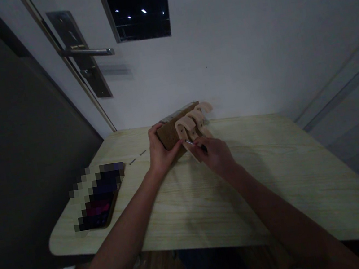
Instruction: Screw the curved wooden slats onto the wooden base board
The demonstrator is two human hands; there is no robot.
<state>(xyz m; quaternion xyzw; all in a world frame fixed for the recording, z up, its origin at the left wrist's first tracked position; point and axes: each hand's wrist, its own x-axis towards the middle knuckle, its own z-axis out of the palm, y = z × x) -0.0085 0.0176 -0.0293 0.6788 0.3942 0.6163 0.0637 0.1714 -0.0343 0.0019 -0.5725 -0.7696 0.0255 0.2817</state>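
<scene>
A brown box-like block (169,134) is propped at a tilt over the table, and my left hand (160,153) is wrapped around its left end. Several pale, curved hook-shaped pieces (184,123) with small dark holes sit along its right face. My right hand (215,153) pinches a thin metal screw-like piece (189,142), whose tip points left at the nearest hook. The left thumb rests close to that tip. How the hooks are fixed to the block cannot be made out.
Two slim metal pieces (136,157) lie on the light wood-grain table (192,214), left of my left hand. A phone (103,199), partly pixelated, rests further left. Behind the table stands a white door with a metal handle (91,52) and a dark window (139,9).
</scene>
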